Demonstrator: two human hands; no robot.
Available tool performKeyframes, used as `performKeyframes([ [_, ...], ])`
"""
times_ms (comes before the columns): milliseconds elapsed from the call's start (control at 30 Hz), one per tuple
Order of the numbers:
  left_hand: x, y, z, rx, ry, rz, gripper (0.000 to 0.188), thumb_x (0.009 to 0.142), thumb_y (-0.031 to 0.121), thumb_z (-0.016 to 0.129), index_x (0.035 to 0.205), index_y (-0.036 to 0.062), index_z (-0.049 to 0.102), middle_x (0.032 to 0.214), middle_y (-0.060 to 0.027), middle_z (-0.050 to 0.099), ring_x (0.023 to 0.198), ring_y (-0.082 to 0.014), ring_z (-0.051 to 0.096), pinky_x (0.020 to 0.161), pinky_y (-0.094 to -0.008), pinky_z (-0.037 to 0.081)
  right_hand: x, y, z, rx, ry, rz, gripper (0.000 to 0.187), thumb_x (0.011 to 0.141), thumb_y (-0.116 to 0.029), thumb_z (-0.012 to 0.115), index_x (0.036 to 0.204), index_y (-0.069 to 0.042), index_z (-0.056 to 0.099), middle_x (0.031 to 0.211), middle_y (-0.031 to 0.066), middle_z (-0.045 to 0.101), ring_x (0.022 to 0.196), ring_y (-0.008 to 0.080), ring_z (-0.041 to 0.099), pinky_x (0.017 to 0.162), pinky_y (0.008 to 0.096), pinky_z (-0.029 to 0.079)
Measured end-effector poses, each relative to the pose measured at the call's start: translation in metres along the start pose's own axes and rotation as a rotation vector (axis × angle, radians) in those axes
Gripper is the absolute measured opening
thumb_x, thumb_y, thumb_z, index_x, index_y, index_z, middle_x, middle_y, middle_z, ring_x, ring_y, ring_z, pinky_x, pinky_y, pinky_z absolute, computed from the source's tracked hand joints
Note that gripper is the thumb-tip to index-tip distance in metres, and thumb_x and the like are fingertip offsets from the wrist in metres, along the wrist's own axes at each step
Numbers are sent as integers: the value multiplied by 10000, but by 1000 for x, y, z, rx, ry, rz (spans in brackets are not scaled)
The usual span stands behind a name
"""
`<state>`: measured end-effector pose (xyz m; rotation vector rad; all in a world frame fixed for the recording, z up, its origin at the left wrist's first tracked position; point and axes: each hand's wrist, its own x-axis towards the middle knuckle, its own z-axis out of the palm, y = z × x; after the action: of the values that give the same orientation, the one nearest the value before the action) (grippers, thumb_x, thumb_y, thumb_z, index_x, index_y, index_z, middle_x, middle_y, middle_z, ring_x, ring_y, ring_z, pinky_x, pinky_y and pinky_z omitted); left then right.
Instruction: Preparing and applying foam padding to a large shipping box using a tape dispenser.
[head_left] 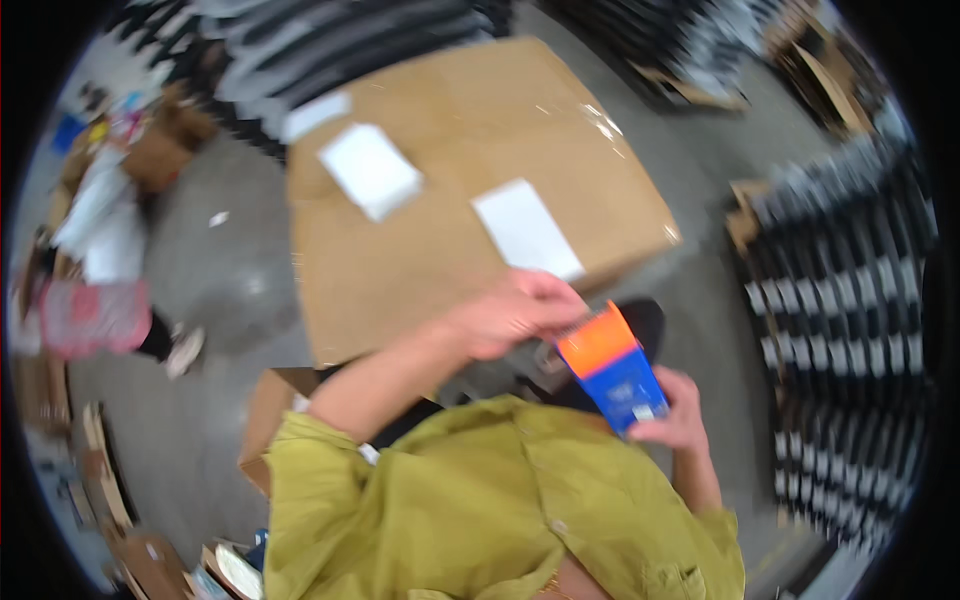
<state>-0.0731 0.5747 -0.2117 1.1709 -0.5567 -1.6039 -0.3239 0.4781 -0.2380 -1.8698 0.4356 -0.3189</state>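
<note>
While the right hand holds the box by its blue end, the left hand is at the orange end, grip unclear; slackening could drop it.

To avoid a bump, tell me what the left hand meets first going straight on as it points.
The left hand would probably meet the orange end of the blue box in the right hand; blur and unclear depth hide whether they touch.
</note>
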Motion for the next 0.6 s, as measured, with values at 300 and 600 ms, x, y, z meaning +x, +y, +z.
performKeyframes([
  [300, -3, -22, -4, 20, -34, 158, 368, 860, 357, 510, 742, 21, 603, 653, -26, 547, 571, -102, 498, 544, -220, 433, -13, -2, 9, 134, -22, 90, 311, 639, -79, 650, 927, 6, 570, 778, 15, 575, 666, 103, 524, 618, 232, 427],
  [600, 11, -38, -10, 544, 219, 425, 199, 765, 194, 618, 824, 5, 641, 728, -73, 616, 683, -120, 559, 635, -261, 460, -10, -14, 18, 282, 30, 214, 351, 588, -146, 681, 886, 0, 567, 752, 14, 577, 673, 79, 523, 618, 230, 435],
])
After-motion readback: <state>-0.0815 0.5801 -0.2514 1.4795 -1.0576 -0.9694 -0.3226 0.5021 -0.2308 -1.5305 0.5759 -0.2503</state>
